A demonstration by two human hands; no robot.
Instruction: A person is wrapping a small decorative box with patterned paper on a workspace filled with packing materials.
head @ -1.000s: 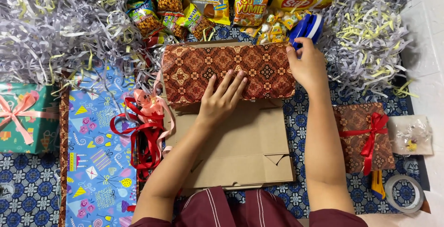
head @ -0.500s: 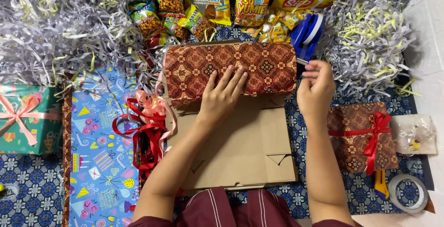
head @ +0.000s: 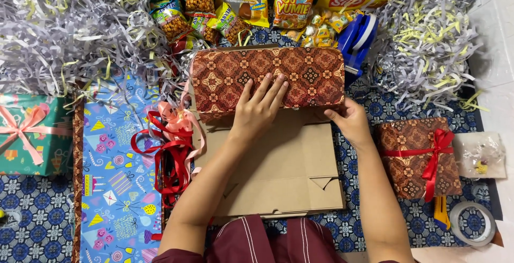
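Left hand [head: 259,107] flat, unclenched, pressing batik-wrapped box [head: 267,78] at far centre, above flattened cardboard [head: 278,172]. Right hand [head: 348,121] loosely curled at box's near-right corner, grasping nothing visible. Best: press firmly, crease ends squarely.

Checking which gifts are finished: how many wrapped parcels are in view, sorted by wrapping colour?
Brown patterned parcels: 2, one under the left hand at, with the right hand at its lower right corner, one with a red ribbon
Teal parcel with pink ribbon: 1
Total: 3
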